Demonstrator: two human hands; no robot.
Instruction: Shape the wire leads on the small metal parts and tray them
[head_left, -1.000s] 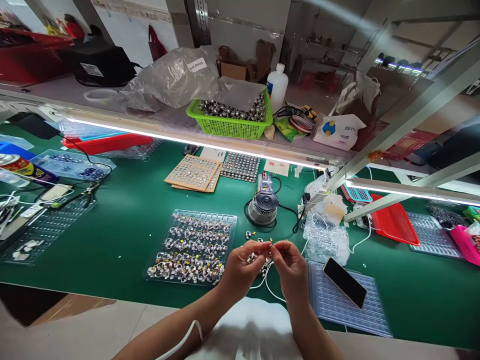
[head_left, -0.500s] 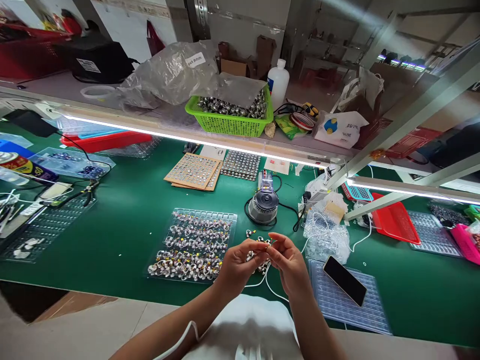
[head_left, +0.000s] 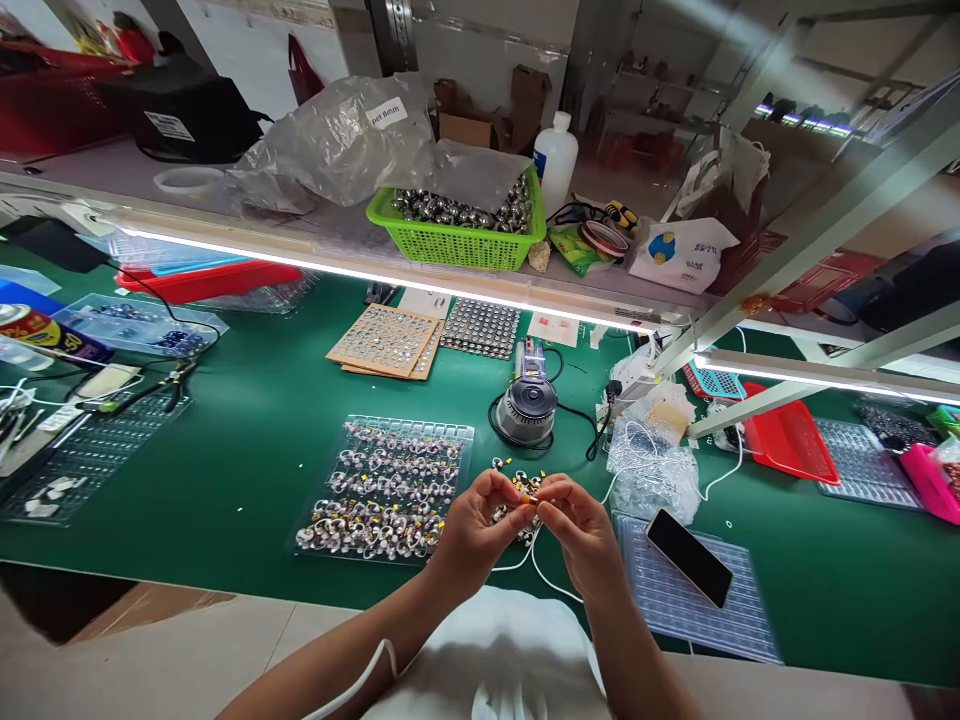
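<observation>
Both hands meet in front of my body, over the near part of the green table (head_left: 247,450). My left hand (head_left: 474,528) pinches one side of a small part (head_left: 533,500) with a dark and a coppery bit. On its other side, the thumb and fingers of my right hand (head_left: 579,530) pinch it too. The part is too small to name. Beneath and behind the fingers lies a loose pile of small wired parts (head_left: 517,480), partly hidden. Left of it, a clear tray (head_left: 466,440) holds rows of similar white, wired parts.
A round grey device (head_left: 527,410) with a black cable stands behind my hands. To the right, a phone (head_left: 690,558) lies on clear trays (head_left: 750,625). Pliers (head_left: 176,385) lie at left. An overhead shelf bears a green basket (head_left: 457,250) of metal balls.
My right fingers have come down and closed in against the left fingertips. The small part now shows between both pinches. The camera has shifted slightly.
</observation>
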